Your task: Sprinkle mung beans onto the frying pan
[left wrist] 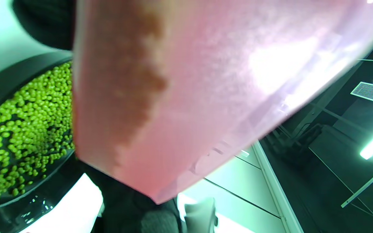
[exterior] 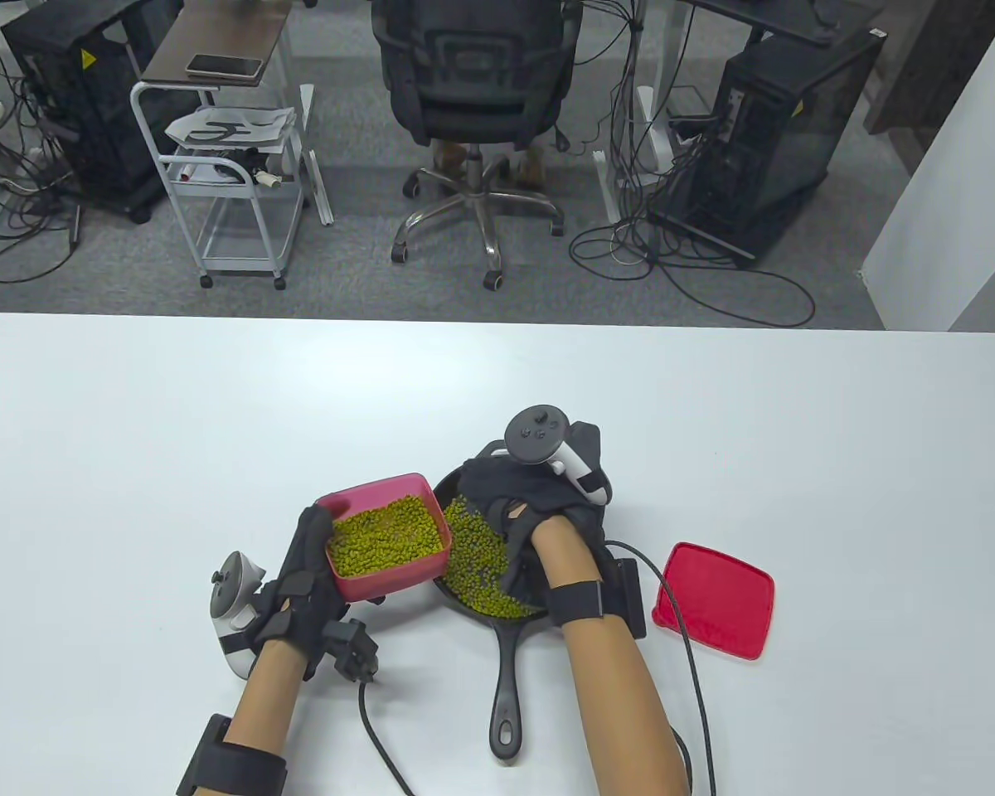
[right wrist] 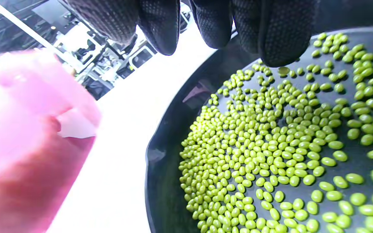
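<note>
A black cast-iron frying pan (exterior: 504, 657) sits on the white table, handle toward me, with green mung beans (exterior: 477, 564) spread inside. My left hand (exterior: 298, 580) grips a pink tub (exterior: 384, 537) full of mung beans, held beside the pan's left rim. My right hand (exterior: 518, 518) hovers palm-down over the pan. In the right wrist view its fingertips (right wrist: 272, 38) hang just above the beans (right wrist: 270, 155), one bean right under them; whether they pinch any is hidden. The tub's underside (left wrist: 189, 97) fills the left wrist view, with the pan (left wrist: 18, 136) at the left.
A red tub lid (exterior: 717, 599) lies on the table right of the pan. Glove cables (exterior: 688, 655) trail toward the front edge. Beyond the table's far edge stand an office chair (exterior: 473, 83) and a white cart (exterior: 232, 166).
</note>
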`<state>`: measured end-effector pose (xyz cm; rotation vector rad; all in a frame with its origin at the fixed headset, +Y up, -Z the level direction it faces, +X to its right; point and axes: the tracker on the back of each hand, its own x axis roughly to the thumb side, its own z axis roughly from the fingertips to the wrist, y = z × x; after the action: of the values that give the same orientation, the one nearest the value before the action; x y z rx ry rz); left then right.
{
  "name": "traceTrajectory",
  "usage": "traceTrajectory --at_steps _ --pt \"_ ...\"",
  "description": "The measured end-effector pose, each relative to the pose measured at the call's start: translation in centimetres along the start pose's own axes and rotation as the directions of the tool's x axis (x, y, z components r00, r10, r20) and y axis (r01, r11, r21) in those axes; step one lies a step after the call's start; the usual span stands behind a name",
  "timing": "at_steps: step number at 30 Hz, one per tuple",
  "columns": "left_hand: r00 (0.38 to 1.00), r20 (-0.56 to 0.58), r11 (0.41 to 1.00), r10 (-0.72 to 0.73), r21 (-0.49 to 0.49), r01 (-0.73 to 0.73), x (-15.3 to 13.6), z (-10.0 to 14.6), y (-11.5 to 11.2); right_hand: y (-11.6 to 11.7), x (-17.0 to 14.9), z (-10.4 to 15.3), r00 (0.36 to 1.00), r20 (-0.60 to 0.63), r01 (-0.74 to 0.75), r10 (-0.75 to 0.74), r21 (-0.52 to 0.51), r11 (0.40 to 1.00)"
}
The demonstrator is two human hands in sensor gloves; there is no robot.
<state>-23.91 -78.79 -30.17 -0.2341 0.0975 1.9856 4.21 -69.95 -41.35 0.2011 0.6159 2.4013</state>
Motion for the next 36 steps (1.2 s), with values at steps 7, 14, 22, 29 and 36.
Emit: traceTrajectory --at_steps 7,14,22,29,36 --pt "0.999 -0.007 0.998 -0.054 -0.012 0.054 -0.3 -0.1 -0.6 -2.2 3.3 4.9 0.986 0.169 0.003 -0.003 0.002 1.000" --pt "0.996 -0.009 0.995 -0.084 -0.051 0.083 -0.6 0.2 -1.8 0.5 7.4 7.1 0.948 0.313 -0.072 0.055 0.042 0.997" --pt "0.996 -0.011 0.993 -0.087 -0.080 0.085 -0.8 0.5 -2.7 4.8 8.8 5.5 0.945 0.235 -0.258 0.226 0.116 0.959" --pt "0.996 0.003 0.995 -0.089 -0.032 0.089 -1.2 0.6 -3.0 6.6 9.2 4.0 0.946 0.145 -0.319 0.290 0.250 0.914" --pt "0.993 -0.005 0.993 -0.119 -0.021 0.118 -1.3 0.7 -3.2 7.6 9.6 3.2 0.939 0.129 -0.342 0.319 0.248 0.906"
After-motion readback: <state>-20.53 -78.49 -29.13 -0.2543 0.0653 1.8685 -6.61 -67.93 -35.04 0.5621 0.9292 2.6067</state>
